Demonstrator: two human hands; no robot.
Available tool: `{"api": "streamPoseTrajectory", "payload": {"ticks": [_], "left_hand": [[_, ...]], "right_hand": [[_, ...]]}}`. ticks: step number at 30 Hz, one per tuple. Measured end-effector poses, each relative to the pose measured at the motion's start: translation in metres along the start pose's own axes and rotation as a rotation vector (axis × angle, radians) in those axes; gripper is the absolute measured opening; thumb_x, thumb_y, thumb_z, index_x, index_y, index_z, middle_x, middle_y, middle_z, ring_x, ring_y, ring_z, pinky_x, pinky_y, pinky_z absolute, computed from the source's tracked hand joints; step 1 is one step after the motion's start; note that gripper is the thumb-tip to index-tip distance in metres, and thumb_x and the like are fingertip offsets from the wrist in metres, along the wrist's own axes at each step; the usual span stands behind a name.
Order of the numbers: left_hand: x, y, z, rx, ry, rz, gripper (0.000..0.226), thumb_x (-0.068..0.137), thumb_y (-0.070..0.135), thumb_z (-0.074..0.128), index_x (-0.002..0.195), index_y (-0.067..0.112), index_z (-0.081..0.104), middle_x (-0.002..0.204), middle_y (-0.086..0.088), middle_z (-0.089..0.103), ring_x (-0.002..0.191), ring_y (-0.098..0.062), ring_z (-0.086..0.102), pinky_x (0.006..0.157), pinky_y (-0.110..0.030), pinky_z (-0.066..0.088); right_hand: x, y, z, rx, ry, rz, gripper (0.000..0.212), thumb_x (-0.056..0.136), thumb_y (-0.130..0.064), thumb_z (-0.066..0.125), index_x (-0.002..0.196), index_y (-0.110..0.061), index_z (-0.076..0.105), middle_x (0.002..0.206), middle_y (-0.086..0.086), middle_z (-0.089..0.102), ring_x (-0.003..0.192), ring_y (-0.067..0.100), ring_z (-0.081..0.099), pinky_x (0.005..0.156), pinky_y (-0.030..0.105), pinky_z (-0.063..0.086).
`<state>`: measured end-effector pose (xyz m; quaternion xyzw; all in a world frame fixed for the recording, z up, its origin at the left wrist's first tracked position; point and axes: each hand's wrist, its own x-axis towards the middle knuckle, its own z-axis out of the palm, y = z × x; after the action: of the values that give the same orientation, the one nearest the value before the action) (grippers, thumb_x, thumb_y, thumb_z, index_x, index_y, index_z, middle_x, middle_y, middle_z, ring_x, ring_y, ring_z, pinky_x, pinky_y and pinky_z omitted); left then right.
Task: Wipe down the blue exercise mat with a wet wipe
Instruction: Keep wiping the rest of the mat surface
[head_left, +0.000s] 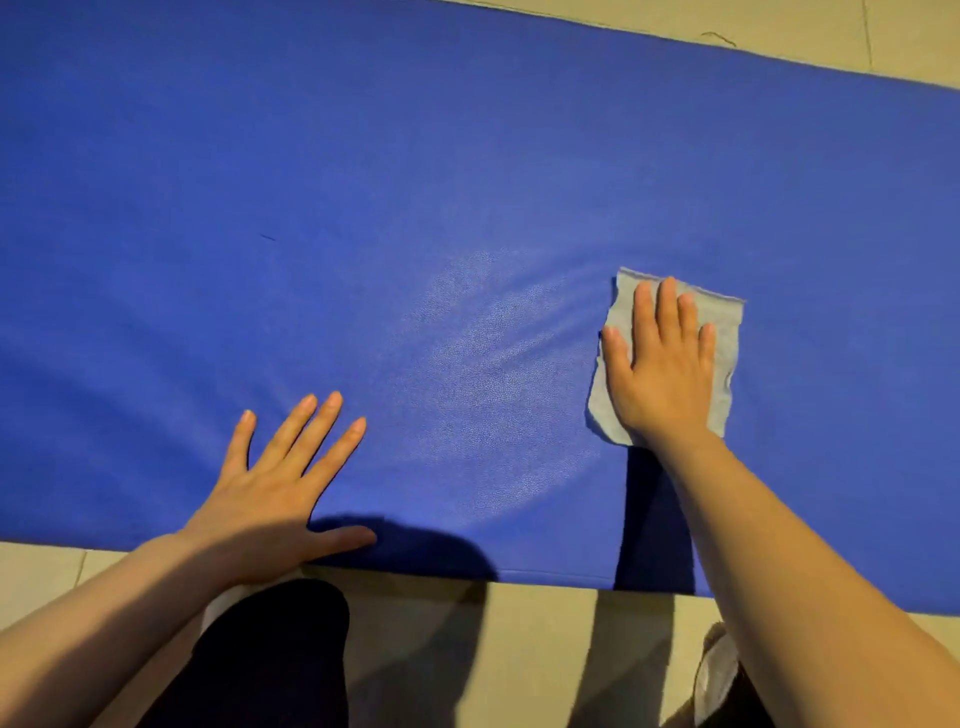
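Right hand (662, 374): flat, fingers straight and close together, palm pressing down on the wet wipe (724, 364); nothing is curled or pinched. Left hand (270, 512): flat likewise, fingers spread wide, thumb out along the near edge, resting on the mat and holding nothing. Blue exercise mat (363, 156): largest item, spread across nearly the whole view, running from the left border to the right and lying on the floor (545, 654); surface finely grained, with a pale sheen patch between the two hands and faint arcing streaks leading from it toward the wipe; one short dark mark left of centre. Floor: light beige tiles, seen as a strip along the near edge of the mat and as a wedge beyond its far edge at upper right. Dark trouser leg (270, 660): at bottom, beneath the left forearm, on the floor beside the mat's near edge. Wet wipe: pale grey-blue, roughly rectangular, lying flat on the right part of the mat, its edges showing around the right hand on the far, left and right sides. Whitish object (717, 670): partly hidden under the right forearm at lower right; kind cannot be told.
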<state>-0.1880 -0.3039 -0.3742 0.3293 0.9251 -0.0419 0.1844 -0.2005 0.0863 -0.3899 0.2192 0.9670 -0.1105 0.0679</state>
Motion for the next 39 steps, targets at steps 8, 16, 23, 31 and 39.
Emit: {"api": "streamPoseTrajectory", "payload": {"ticks": [8,16,23,31,39], "left_hand": [[0.002,-0.002,0.001,0.015,0.006,-0.004,0.099,0.08,0.088,0.019,0.157,0.027,0.009,0.164,0.0,-0.001,0.15,-0.017,-0.003,0.115,-0.043,-0.006],[0.002,0.0,0.005,0.081,0.072,-0.005,0.097,0.082,0.087,0.024,0.156,0.025,0.014,0.164,-0.002,0.002,0.148,-0.021,0.006,0.113,-0.043,-0.001],[0.004,-0.003,0.006,0.082,0.086,0.007,0.1,0.08,0.088,0.021,0.157,0.025,0.01,0.164,-0.002,0.0,0.15,-0.019,-0.002,0.115,-0.042,-0.006],[0.003,-0.005,0.011,0.089,0.129,0.027,0.099,0.081,0.087,0.017,0.157,0.024,0.009,0.164,-0.003,-0.001,0.151,-0.018,-0.004,0.115,-0.044,-0.006],[0.001,0.002,0.006,0.017,0.091,0.007,0.098,0.08,0.088,0.018,0.156,0.028,0.009,0.164,-0.001,0.002,0.151,-0.018,-0.002,0.115,-0.049,-0.005]], "right_hand": [[-0.092,-0.002,0.015,0.038,0.049,0.213,0.07,0.098,-0.052,0.012,0.155,-0.013,0.021,0.162,0.008,0.016,0.149,0.029,0.013,0.12,0.049,0.007],[-0.184,-0.01,0.037,-0.031,0.027,0.244,0.064,0.103,-0.049,0.016,0.154,-0.01,0.021,0.16,0.014,0.021,0.148,0.03,0.014,0.12,0.04,0.002],[-0.07,0.005,0.009,0.017,0.044,0.079,0.072,0.095,-0.054,0.009,0.156,-0.016,0.011,0.164,0.008,0.004,0.151,0.029,0.005,0.119,0.045,-0.002],[0.004,0.013,-0.004,0.053,0.128,0.055,0.066,0.098,-0.05,0.014,0.156,-0.019,0.014,0.164,0.004,0.01,0.151,0.025,0.006,0.121,0.048,0.004],[-0.136,-0.02,0.028,0.003,0.055,0.067,0.063,0.102,-0.049,0.013,0.155,-0.014,0.016,0.16,0.001,0.009,0.149,0.024,0.011,0.121,0.041,0.001]]}}
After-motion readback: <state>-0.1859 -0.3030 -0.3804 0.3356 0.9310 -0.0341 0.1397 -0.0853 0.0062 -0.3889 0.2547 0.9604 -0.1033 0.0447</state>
